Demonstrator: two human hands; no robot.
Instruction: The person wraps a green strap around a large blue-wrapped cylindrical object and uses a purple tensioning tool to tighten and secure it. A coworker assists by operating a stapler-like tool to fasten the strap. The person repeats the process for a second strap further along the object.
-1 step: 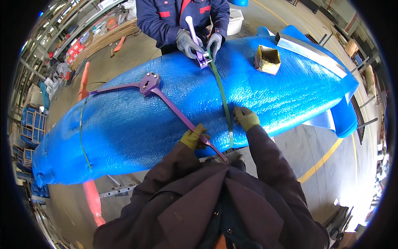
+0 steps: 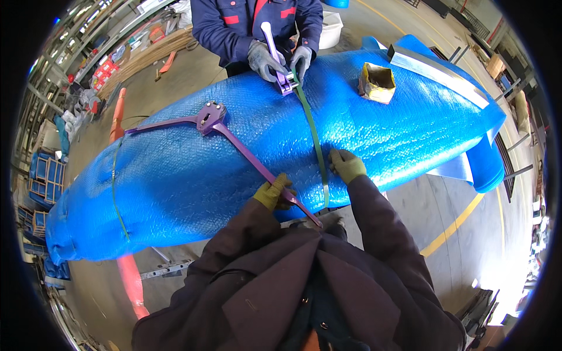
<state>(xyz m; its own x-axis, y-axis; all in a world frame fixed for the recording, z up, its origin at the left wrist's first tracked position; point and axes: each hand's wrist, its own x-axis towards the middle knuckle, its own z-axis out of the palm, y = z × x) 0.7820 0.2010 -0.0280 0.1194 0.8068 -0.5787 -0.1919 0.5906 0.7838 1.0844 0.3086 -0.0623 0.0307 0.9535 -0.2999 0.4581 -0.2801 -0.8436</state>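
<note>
My left hand (image 2: 272, 193), in a yellow glove, is wrapped round one long handle of a purple strapping sealer (image 2: 209, 119). The tool lies across a long bundle in blue wrap (image 2: 181, 181), its other handle pointing left. Just right of a green strap (image 2: 317, 143), my gloved right hand (image 2: 349, 165) rests on the wrap with fingers curled; whatever is in them is hidden. Across the bundle, a co-worker's grey-gloved hands (image 2: 263, 60) hold a purple strap tensioner (image 2: 285, 83) at the strap's upper end.
A second green strap (image 2: 115, 190) circles the bundle's left part. On top at the right stand a small open yellow box (image 2: 377, 83) and a long metal angle piece (image 2: 439, 76). Orange-red supports (image 2: 130, 281) show under the left side. Cluttered shelving (image 2: 47, 93) lines the left.
</note>
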